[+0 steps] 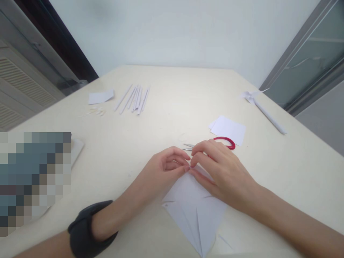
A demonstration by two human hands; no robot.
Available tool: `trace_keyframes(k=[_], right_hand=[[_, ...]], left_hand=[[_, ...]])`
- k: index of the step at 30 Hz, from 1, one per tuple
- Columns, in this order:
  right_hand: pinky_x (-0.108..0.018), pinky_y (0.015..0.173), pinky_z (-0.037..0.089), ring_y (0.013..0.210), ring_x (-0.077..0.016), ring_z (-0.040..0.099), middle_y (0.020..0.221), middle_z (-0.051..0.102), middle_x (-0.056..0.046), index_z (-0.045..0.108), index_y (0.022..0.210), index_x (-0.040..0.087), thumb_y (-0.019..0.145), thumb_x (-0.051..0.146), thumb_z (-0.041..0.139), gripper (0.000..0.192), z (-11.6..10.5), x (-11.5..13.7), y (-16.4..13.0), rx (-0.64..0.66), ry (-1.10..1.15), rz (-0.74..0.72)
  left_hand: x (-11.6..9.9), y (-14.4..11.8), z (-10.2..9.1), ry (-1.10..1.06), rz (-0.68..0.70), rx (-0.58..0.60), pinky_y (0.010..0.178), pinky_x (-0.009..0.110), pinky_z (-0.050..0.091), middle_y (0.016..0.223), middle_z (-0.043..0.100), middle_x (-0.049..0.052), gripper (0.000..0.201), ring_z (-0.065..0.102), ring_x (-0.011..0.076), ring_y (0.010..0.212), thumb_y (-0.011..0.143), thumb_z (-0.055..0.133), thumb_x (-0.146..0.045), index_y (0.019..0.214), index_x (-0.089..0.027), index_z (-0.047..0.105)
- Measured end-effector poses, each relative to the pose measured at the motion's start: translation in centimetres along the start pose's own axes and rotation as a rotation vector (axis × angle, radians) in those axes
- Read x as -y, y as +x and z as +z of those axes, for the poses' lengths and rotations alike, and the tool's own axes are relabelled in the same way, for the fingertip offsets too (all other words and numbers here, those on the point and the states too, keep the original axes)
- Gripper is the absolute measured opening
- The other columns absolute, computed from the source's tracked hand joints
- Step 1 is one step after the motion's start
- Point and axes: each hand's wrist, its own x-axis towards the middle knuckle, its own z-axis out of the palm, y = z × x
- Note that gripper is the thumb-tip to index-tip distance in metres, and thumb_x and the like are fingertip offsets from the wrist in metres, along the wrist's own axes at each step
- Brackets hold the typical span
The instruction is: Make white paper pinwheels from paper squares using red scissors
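**Fingertips meet at the top corner of the folded sheet**

Both hands are in on one spot. The left hand has thumb and forefinger nearly closed, their tips pressed against the far corner of the white folded paper, and the right hand comes in from the other side, forefinger curled down onto the same corner, the other fingers lying flat along the sheet's upper right edge. So it's a tight pinch from the left, a pressing hold from the right, and the paper is caught between them. The sheet lies flat on the cream table just in front of the person, with creases running toward its near point.

By the look of it, this is a fold being shaped at that corner. I'd say the next move calls for keeping the edges lined up while the crease is pressed flat, since thin paper slips easily.

Just behind the right hand lie red-handled scissors, blades poking out to the left, partly resting on a small stack of white cards. Further off, a fan of rolled paper sticks, a loose paper slip, and at the far right a finished paper pinwheel. A black wrist strap sits on the left forearm.

Writing? None readable anywhere; every sheet is blank, no brand showing.
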Motion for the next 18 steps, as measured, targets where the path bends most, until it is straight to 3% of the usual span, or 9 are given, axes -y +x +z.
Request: trace_keyframes(k=[4,10,18], right_hand=[[-0.030,0.070,0.041,0.084,-0.0167,0.051,0.095,0.058,-0.005,0.058,0.085,0.014,0.087,0.018,0.046,0.013,0.05,-0.09,0.04,0.014,0.032,0.029],[-0.033,0.072,0.041,0.086,-0.0193,0.051,0.096,0.056,-0.005,0.054,0.088,0.016,0.084,0.029,0.055,0.013,0.41,-0.04,-0.11,0.046,0.007,0.030],[-0.031,0.070,0.040,0.085,-0.0174,0.051,0.095,0.057,-0.004,0.054,0.084,0.016,0.083,0.019,0.052,0.004,0.70,0.28,-0.18,0.014,0.065,0.102]], left_hand=[[0.07,0.06,-0.11,0.031,0.011,0.015,0.075,0.030,0.047,0.085,0.064,0.004,0.012,0.062,0.0175,0.082,0.080,0.060,-0.023,0.090,-0.017,0.057],[0.31,0.26,-0.11,0.034,0.001,0.039,0.074,0.028,0.048,0.085,0.064,0.003,0.015,0.062,0.0159,0.082,0.079,0.061,-0.021,0.092,-0.016,0.055],[0.36,0.05,-0.35,0.075,0.028,0.026,0.065,0.021,0.047,0.078,0.063,-0.001,0.010,0.061,0.0110,0.074,0.083,0.058,-0.022,0.092,-0.020,0.055]])
